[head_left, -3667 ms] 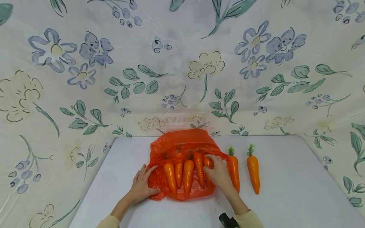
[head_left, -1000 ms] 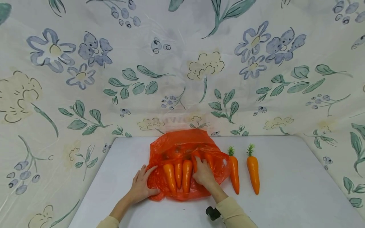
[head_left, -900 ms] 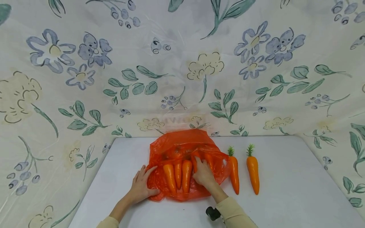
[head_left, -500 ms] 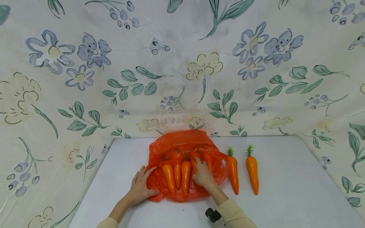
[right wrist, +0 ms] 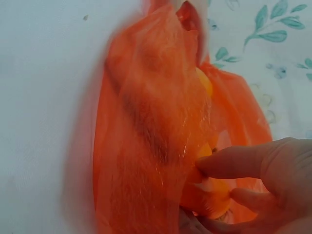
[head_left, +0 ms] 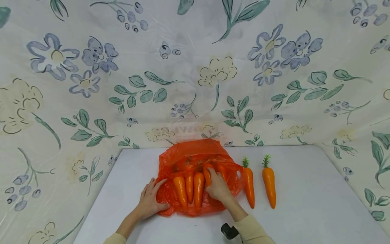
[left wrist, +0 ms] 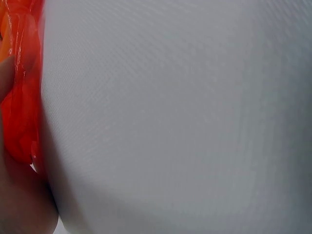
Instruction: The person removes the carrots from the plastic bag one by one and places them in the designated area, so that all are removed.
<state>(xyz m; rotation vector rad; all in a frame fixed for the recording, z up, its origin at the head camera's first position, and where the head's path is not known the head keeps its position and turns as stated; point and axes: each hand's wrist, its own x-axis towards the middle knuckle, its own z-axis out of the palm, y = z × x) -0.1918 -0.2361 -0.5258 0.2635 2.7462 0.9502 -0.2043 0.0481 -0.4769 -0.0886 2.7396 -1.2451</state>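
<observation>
Behind it all stands a white sheet (head_left: pixel 182 30) printed with blue and green flowers, its faint lettering too pale to read; below spreads the white worktop (head_left: pixel 313 200). Centre stage, a translucent red plastic bag (head_left: pixel 198 149)! Left hand (head_left: pixel 148 200) spread wide, resting on its left edge. Right hand (head_left: pixel 218 185) at the bag's mouth, pinching a glossy orange toy carrot (head_left: pixel 207 174), broad end away from the person, tip hidden. Just left, three bare orange carrots (head_left: pixel 198 189) taper towards the person, as do two leafy-topped carrots (head_left: pixel 269 186) out right.
</observation>
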